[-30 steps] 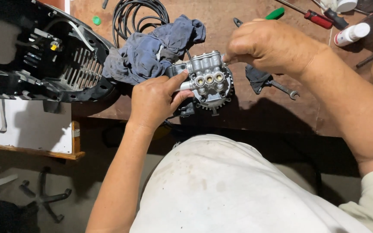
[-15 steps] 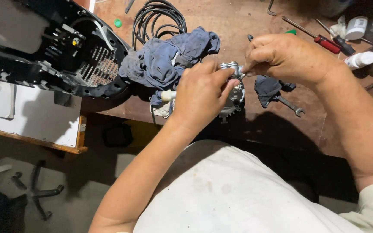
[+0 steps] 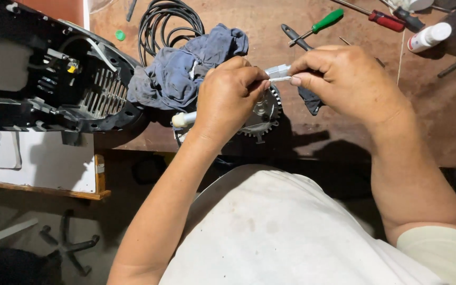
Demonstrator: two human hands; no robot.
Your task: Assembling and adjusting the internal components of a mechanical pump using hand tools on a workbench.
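Worn brown wooden workbench [image 3: 344,132], white board with wooden edge [image 3: 43,177], dim grey floor [image 3: 6,216]

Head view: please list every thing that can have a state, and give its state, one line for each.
left hand: closed around the metal pump part, covering most of it
right hand: fingertips pinching a small pale piece at the part's top
metal pump part: held up at the bench edge, toothed rim showing
blue rag: crumpled on the bench
black cable: coiled
black machine housing: open, insides showing
green screwdriver: lying flat, untouched
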